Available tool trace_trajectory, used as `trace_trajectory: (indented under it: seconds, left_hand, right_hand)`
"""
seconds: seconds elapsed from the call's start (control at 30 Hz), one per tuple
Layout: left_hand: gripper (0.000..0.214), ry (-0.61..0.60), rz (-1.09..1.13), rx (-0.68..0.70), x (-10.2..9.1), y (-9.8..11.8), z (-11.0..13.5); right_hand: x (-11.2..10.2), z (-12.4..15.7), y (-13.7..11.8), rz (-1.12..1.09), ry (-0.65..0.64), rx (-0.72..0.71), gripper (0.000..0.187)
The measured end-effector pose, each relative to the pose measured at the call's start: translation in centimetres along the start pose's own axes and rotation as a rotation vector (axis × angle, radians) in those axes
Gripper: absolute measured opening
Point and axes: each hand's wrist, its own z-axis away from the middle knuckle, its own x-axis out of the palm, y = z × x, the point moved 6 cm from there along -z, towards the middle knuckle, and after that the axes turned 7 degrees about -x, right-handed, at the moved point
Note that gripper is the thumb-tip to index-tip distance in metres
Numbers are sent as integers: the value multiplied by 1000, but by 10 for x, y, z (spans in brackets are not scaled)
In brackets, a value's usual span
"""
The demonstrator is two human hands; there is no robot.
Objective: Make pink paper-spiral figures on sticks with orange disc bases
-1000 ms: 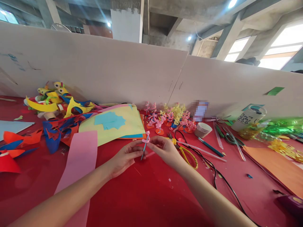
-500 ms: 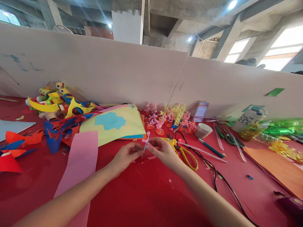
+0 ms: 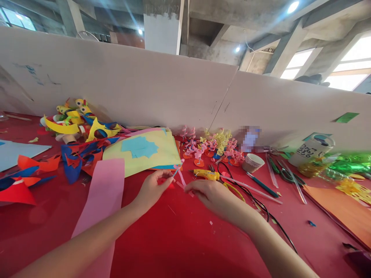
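My left hand [image 3: 152, 189] pinches a thin blue stick [image 3: 175, 172] just above the red table [image 3: 179, 239]. A narrow pink paper strip [image 3: 181, 177] is tied round the stick's top and trails down to the right. My right hand [image 3: 213, 195] has its fingers closed on the lower end of that strip, pulling it out straight. Behind my hands stands a cluster of small pink and yellow paper curls [image 3: 213, 148] on orange discs.
A yellow glue gun [image 3: 206, 175], yellow-handled scissors [image 3: 233, 189] and a black cable [image 3: 262, 210] lie right of my hands. A long pink sheet [image 3: 102, 193], a yellow sheet [image 3: 145, 152], coloured scraps [image 3: 75, 154], a tape roll [image 3: 252, 162], a white bottle [image 3: 311, 148] and orange paper [image 3: 342, 204] surround them.
My right hand has dropped lower and to the right, drawing the pink strip out from a curl into a straight line. The left hand keeps the stick in place.
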Motion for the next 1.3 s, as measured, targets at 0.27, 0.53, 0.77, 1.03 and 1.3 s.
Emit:
trace_trajectory:
  seconds: [0.27,0.53,0.77,1.03,1.3]
  left_hand:
    - [8,-18,-193,385,9,26,18]
    - [24,-200,-477,766,27,34,40]
    - [16,-308,-386,672,31,46,43]
    - [10,-296,-28,269,27,26,24]
    - [11,-297,196,29,28,14,17]
  right_hand:
    - [7,4,-28,152,132,-236,22]
    - [-13,3,-15,138,284,-72,12]
    - [-5,-4,43,-415,289,182,11]
    - [10,-11,44,-612,188,95,12]
    - [3,-8,47,-460,281,137,16]
